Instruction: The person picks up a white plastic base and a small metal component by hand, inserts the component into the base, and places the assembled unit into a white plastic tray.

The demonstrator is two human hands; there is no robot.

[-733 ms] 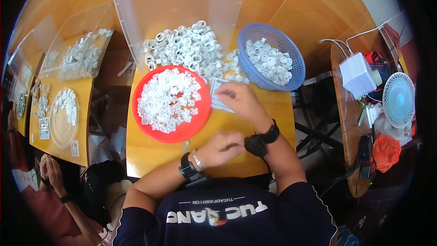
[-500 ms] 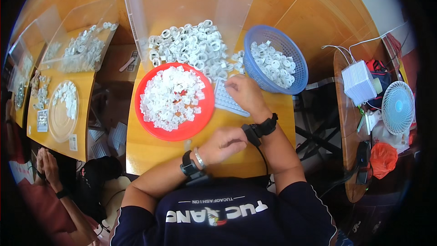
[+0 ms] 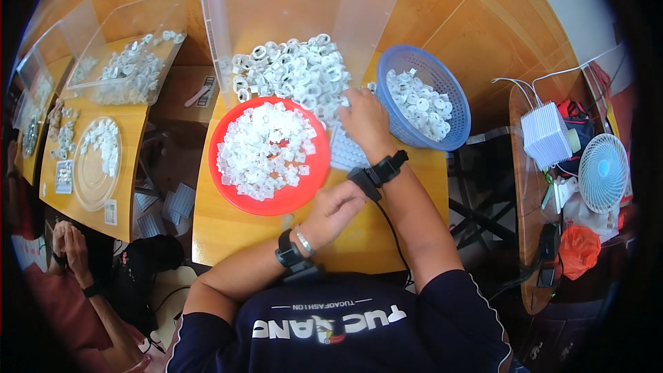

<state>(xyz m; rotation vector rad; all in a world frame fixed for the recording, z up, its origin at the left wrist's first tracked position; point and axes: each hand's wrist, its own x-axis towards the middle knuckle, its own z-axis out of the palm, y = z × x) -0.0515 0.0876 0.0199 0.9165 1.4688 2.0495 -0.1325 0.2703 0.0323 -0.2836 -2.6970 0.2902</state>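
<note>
My right hand (image 3: 366,121) reaches over the near right edge of a heap of white ring-shaped plastic parts (image 3: 297,69). Its fingers are drawn together, with a bit of white at the tips; whether that is gripped or part of the heap is unclear. Partly under this hand lies a pale tray with rows of small bumps (image 3: 345,150). My left hand (image 3: 333,217) hovers low over the table, near the red plate (image 3: 231,197), fingers curled and any content hidden. Small white square plastic pieces (image 3: 266,145) are piled on the plate.
A blue perforated basket (image 3: 461,107) with white parts stands at the right, and a clear plastic bin (image 3: 297,3) tips behind the heap. On the left are another table (image 3: 128,207) and a co-worker's hands (image 3: 72,249). A small fan (image 3: 603,169) sits far right.
My right hand has moved forward from the bumpy tray to the edge of the ring-part heap. The left hand stays nearly in place. The view has shifted slightly.
</note>
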